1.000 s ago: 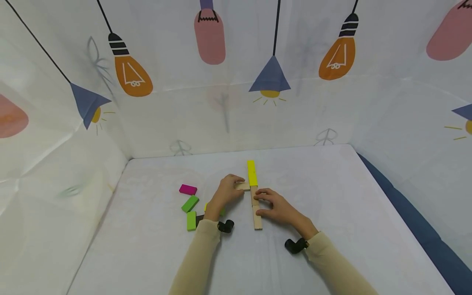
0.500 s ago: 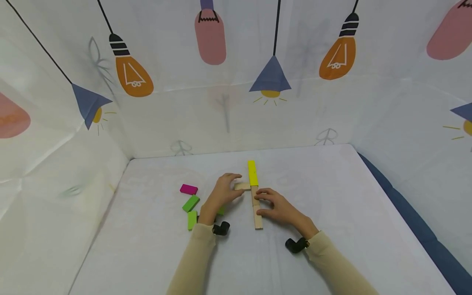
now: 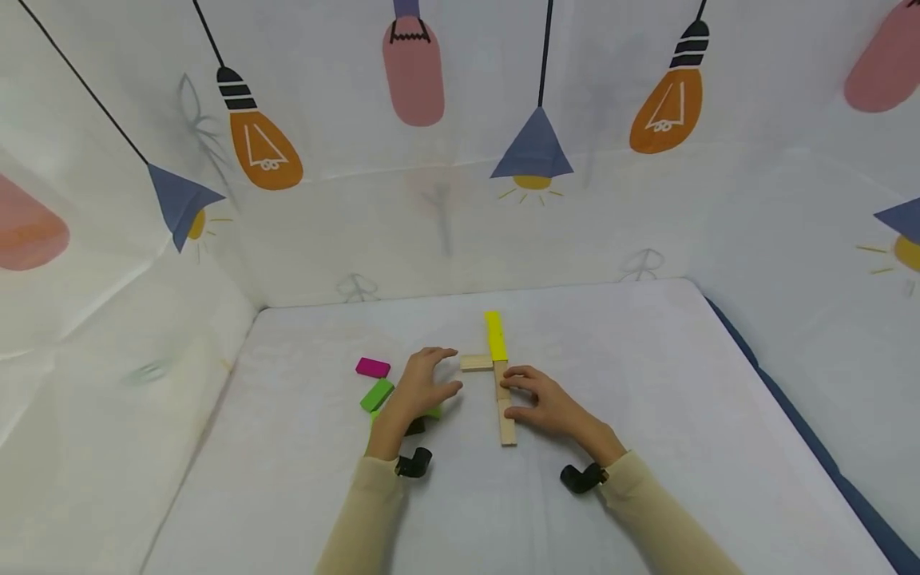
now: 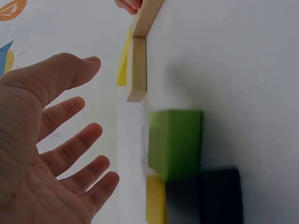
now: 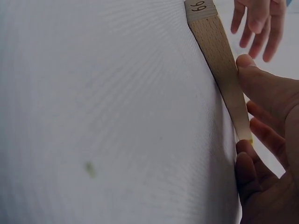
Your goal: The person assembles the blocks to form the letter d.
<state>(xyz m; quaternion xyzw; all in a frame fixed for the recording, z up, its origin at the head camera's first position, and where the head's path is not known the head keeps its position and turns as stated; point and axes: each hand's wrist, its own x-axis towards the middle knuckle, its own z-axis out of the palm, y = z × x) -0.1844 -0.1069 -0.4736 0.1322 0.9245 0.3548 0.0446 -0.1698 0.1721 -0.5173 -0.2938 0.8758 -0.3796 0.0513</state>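
In the head view a straight row runs away from me on the white table: plain wooden blocks (image 3: 508, 432) at the near end, a yellow stretch (image 3: 496, 335) at the far end. One more wooden block (image 3: 475, 363) lies crosswise, its end against the row's left side. My left hand (image 3: 414, 390) hovers left of that crosswise block, fingers spread and holding nothing. My right hand (image 3: 548, 406) rests its fingertips along the right side of the wooden blocks. In the right wrist view the thumb (image 5: 250, 70) touches a block's top edge.
Left of the row lie loose blocks: a magenta one (image 3: 373, 367), a green one (image 3: 377, 394), and a green (image 4: 175, 144), a black (image 4: 205, 196) and a yellow one (image 4: 155, 200) near the left wrist. A lamp-print cloth (image 3: 460, 216) rises behind the table.
My left hand has let go of the crosswise wooden block and drawn back to the left, leaving the block against the row. The right hand keeps its place at the row.
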